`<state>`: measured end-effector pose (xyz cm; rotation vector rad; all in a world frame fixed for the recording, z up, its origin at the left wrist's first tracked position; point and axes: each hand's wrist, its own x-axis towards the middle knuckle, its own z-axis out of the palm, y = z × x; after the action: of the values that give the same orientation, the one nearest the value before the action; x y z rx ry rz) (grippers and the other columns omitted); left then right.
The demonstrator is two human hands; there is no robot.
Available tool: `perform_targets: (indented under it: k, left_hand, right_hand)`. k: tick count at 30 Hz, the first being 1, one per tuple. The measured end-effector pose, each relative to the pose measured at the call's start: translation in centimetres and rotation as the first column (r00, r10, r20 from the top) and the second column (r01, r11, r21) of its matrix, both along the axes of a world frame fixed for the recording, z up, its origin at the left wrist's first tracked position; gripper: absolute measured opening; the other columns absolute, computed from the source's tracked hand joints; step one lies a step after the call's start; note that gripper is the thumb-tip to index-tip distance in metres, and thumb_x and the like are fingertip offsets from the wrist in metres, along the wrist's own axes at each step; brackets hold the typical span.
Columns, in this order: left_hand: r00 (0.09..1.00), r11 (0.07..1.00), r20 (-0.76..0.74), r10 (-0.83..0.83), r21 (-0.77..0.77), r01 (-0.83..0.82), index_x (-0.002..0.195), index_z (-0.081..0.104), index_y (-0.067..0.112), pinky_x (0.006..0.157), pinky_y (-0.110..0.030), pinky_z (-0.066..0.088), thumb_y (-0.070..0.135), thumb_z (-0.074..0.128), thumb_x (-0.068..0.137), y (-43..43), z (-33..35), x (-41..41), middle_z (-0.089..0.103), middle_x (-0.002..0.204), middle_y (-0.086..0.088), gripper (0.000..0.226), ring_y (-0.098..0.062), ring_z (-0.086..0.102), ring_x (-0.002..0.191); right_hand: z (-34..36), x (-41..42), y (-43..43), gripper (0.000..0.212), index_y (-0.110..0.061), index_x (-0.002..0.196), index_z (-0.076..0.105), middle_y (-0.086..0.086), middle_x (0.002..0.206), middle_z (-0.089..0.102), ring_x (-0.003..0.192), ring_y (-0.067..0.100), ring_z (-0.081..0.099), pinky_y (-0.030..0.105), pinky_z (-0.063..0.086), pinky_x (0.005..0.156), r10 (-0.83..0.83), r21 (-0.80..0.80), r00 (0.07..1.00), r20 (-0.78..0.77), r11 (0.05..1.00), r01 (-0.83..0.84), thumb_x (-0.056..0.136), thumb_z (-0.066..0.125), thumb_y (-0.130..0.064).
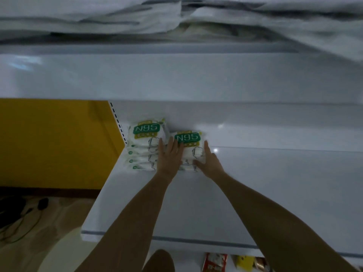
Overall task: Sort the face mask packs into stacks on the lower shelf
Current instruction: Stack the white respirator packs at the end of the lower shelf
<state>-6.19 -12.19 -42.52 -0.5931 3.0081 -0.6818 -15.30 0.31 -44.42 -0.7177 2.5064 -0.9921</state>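
A person's left hand (170,154) lies flat with its fingers straight and slightly spread, palm down in the gap between two piles of N95 face mask packs. Its thumb side rests on the near left edge of the right stack (189,143), and its outer finger touches the left stack (144,142). The right hand (210,160) is set against the opposite side of that same right stack. Its fingers are extended along the pile's right flank and its thumb is laid across the front, so the pile sits between the two hands, neither of which curls round it. Both bare forearms reach in from the front edge of the lower shelf (255,183).

The two stacks stand side by side near the shelf's rear left corner, close to the back panel, each topped by a white pack with a green N95 label. The left stack is the taller and sits just beside the slotted upright (117,122) at the shelf's left end.

A yellow wall (55,142) lies beyond that end, with dark cables (21,213) on the floor below it. A white upper shelf (176,75) overhangs the scene, with crumpled plastic sheeting (176,20) above. Colourful snack packets (215,262) show beneath the shelf's front edge.
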Motion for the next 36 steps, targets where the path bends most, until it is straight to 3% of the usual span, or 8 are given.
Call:
perform_targets:
  k: [3, 6, 9, 16, 21, 27, 33, 36]
  left_hand:
    - [0.999, 0.999, -0.044, 0.002, -0.033, -0.004, 0.135, 0.05, 0.018, 0.105, -0.056, 0.029, 0.061, 0.074, 0.063, 0.3, 0.0, 0.9, 0.05, 0.139, -0.008, 0.087, -0.025, 0.042, 0.133]
    - [0.991, 0.994, -0.12, -0.066, 0.078, 0.076, 0.129, 0.055, 0.014, 0.095, -0.056, 0.042, 0.056, 0.082, 0.049, 1.0, 0.2, 2.7, 0.058, 0.131, -0.01, 0.094, -0.028, 0.053, 0.123]
    - [0.983, 0.984, -0.17, -0.068, 0.153, 0.095, 0.136, 0.047, 0.011, 0.096, -0.059, 0.04, 0.042, 0.08, 0.063, 2.7, 1.2, 5.6, 0.053, 0.135, -0.013, 0.085, -0.031, 0.051, 0.124]
    - [0.973, 0.903, -0.18, 0.144, 0.427, -0.054, 0.15, 0.009, 0.014, 0.115, -0.046, 0.003, 0.031, 0.041, 0.098, 9.2, 5.4, 13.6, 0.008, 0.158, -0.006, 0.064, -0.022, 0.007, 0.146]
    - [0.949, 0.844, -0.275, 0.156, 0.536, 0.017, 0.147, 0.025, 0.009, 0.111, -0.052, 0.018, 0.054, 0.013, 0.083, 15.5, 8.9, 16.7, 0.029, 0.152, -0.012, 0.079, -0.029, 0.029, 0.139]
    - [0.89, 0.838, -0.451, -0.074, 0.456, 0.301, 0.127, 0.054, -0.002, 0.084, -0.047, 0.053, 0.037, 0.041, 0.089, 21.6, 16.0, 17.0, 0.061, 0.122, -0.021, 0.055, -0.034, 0.063, 0.104]
    - [0.697, 0.758, -0.637, -0.329, 0.262, 0.597, 0.124, 0.056, 0.003, 0.078, -0.035, 0.053, 0.032, 0.043, 0.091, 30.1, 21.5, 18.1, 0.064, 0.116, -0.016, 0.046, -0.03, 0.063, 0.099]
    - [0.568, 0.687, -0.72, -0.398, 0.176, 0.705, 0.124, 0.056, 0.004, 0.079, -0.034, 0.052, 0.029, 0.045, 0.092, 34.8, 23.7, 17.3, 0.064, 0.114, -0.013, 0.042, -0.025, 0.06, 0.1]
  right_hand:
    - [0.6, 0.9, 1.5, 0.095, -0.03, 0.149, -0.008, 0.017, 0.147, 0.022, 0.129, 0.036, 0.038, 0.043, 0.038, 0.099, 0.003, 0.029, 0.999, -0.038, 1.0, -0.002, 0.086, 0.062, -0.043]
    - [1.2, 2.4, 3.6, 0.091, -0.03, 0.149, -0.006, 0.013, 0.156, 0.004, 0.137, 0.036, 0.024, 0.045, 0.031, 0.106, 0.065, 0.106, 0.987, -0.145, 0.993, -0.05, 0.087, 0.059, -0.045]
    - [2.3, 4.2, 6.0, 0.089, -0.026, 0.15, -0.005, 0.012, 0.157, 0.003, 0.14, 0.033, 0.02, 0.043, 0.027, 0.11, 0.178, 0.16, 0.96, -0.215, 0.976, -0.145, 0.089, 0.057, -0.043]
    - [7.2, 8.6, 13.9, 0.081, -0.023, 0.149, -0.006, 0.012, 0.157, 0.002, 0.142, 0.03, 0.014, 0.04, 0.017, 0.113, 0.47, 0.257, 0.855, -0.221, 0.873, -0.414, 0.093, 0.048, -0.045]
    - [10.7, 11.0, 19.4, 0.079, -0.023, 0.149, -0.006, 0.009, 0.158, 0.001, 0.142, 0.028, 0.013, 0.037, 0.013, 0.114, 0.574, 0.281, 0.769, -0.283, 0.816, -0.506, 0.094, 0.047, -0.046]
    - [14.9, 13.9, 26.4, 0.075, -0.02, 0.149, 0.007, 0.01, 0.156, 0.014, 0.142, 0.025, 0.02, 0.032, 0.011, 0.115, 0.569, 0.165, 0.69, -0.448, 0.811, -0.561, 0.092, 0.048, -0.049]
    - [21.1, 16.6, 36.8, 0.07, -0.019, 0.145, 0.027, 0.013, 0.146, 0.038, 0.132, 0.024, 0.037, 0.019, 0.018, 0.106, 0.393, 0.027, 0.716, -0.577, 0.885, -0.465, 0.087, 0.039, -0.055]
    - [23.9, 17.0, 42.0, 0.067, -0.019, 0.145, 0.031, 0.011, 0.144, 0.041, 0.131, 0.022, 0.039, 0.024, 0.025, 0.107, 0.338, 0.016, 0.715, -0.612, 0.909, -0.415, 0.088, 0.041, -0.052]
